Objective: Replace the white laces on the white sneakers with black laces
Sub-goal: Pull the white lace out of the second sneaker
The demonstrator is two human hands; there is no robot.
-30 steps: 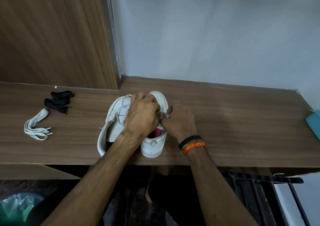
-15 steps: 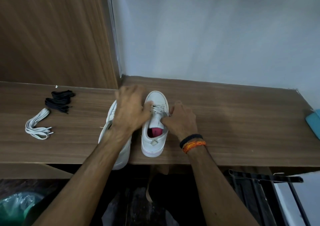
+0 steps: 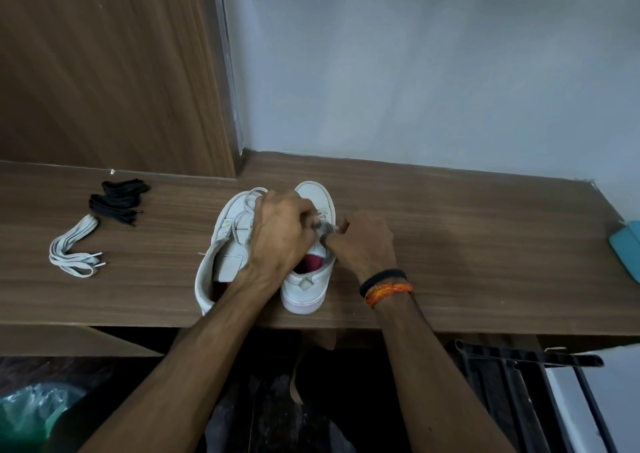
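Note:
Two white sneakers stand side by side at the front edge of the wooden desk (image 3: 467,244). The left sneaker (image 3: 225,244) leans on its side with loose white lace over its toe. The right sneaker (image 3: 313,203) stands upright, toe away from me, pink lining showing. My left hand (image 3: 280,234) and my right hand (image 3: 363,244) meet over its lace area, fingers curled and pinching the white lace (image 3: 325,227) between them. A bundle of black laces (image 3: 119,199) lies at the far left, with a bundle of white laces (image 3: 74,248) in front of it.
A wooden panel (image 3: 104,71) rises behind the left part of the desk, a grey wall behind the rest. A teal object (image 3: 627,248) lies at the desk's right edge. Below the desk are a black metal rack (image 3: 519,366) and a green-lined bin (image 3: 27,414).
My left hand, which had lifted away over the left sneaker half a second ago, has come back onto the right sneaker's lace. My right hand has stayed there.

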